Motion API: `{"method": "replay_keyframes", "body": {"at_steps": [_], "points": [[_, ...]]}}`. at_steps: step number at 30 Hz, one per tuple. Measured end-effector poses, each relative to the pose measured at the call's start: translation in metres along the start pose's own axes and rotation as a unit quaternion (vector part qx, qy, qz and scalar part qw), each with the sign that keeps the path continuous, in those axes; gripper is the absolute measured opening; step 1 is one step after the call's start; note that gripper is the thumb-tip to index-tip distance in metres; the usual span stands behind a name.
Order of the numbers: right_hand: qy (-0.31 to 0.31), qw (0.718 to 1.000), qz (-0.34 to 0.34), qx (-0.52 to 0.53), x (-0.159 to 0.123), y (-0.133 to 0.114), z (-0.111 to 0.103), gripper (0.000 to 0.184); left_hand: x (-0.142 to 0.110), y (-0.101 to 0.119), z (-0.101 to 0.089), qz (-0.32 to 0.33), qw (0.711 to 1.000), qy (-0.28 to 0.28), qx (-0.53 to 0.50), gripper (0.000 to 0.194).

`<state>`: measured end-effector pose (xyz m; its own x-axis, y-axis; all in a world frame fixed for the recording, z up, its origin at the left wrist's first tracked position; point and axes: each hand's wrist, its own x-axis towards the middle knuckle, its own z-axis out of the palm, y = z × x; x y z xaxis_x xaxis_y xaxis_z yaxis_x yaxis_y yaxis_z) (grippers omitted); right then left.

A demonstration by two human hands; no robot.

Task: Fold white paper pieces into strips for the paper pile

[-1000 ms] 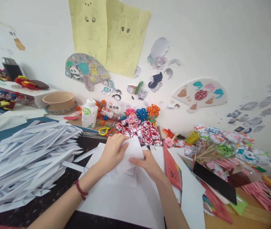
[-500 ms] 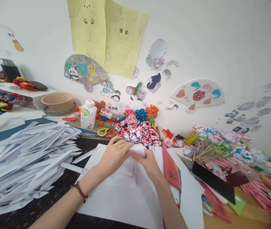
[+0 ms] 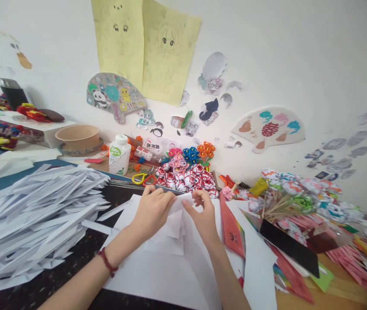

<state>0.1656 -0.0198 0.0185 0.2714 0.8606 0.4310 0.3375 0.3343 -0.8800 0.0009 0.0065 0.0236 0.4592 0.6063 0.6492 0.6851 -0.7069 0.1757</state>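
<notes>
A small sheet of white paper (image 3: 180, 202) is held up between my two hands, above the work surface. My left hand (image 3: 155, 210), with a dark red cord at the wrist, is closed on the paper's left side. My right hand (image 3: 202, 215) has its thumb against the right end, its fingers curled and partly apart. Below them, small white paper pieces (image 3: 165, 245) lie on a large white sheet (image 3: 157, 280). The fingertips of my left hand are partly hidden behind the paper.
Folded white paper strips (image 3: 41, 219) are heaped at left. Behind my hands stand a white bottle (image 3: 119, 156) and red-and-white paper flowers (image 3: 191, 178). A red plastic folder (image 3: 232, 228), a black phone-like slab (image 3: 288, 245) and wrapped flowers (image 3: 302, 193) lie at right.
My right hand's fingers have lifted and loosened at the paper's right end. My left hand has shifted slightly left, and the paper between them has changed its angle.
</notes>
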Motion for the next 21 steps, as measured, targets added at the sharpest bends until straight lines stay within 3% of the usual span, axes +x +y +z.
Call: {"method": "replay_keyframes", "body": {"at_steps": [3,5,7,14,18,21], "points": [[-0.027,0.999,-0.028,-0.015,0.000,0.000,0.000,0.027,-0.001,0.002,-0.001,0.015,1.000,-0.027,-0.006,0.031],[-0.076,0.997,-0.017,-0.013,0.000,0.002,0.000,0.017,-0.001,0.003,0.000,0.013,0.999,-0.043,-0.027,0.032],[-0.087,0.996,0.004,-0.022,0.000,0.006,-0.001,0.020,-0.001,0.004,0.001,-0.007,0.997,-0.049,-0.065,0.031],[-0.009,0.996,0.077,0.041,0.002,0.015,-0.007,0.029,0.005,0.000,-0.002,-0.104,0.977,-0.074,-0.172,0.023],[0.038,0.992,0.096,0.071,0.004,0.014,-0.011,0.029,0.006,-0.001,-0.004,-0.109,0.972,-0.084,-0.188,0.024],[0.056,0.994,0.084,0.033,0.005,0.014,-0.014,0.027,0.005,0.000,-0.004,-0.094,0.974,-0.087,-0.187,0.021]]}}
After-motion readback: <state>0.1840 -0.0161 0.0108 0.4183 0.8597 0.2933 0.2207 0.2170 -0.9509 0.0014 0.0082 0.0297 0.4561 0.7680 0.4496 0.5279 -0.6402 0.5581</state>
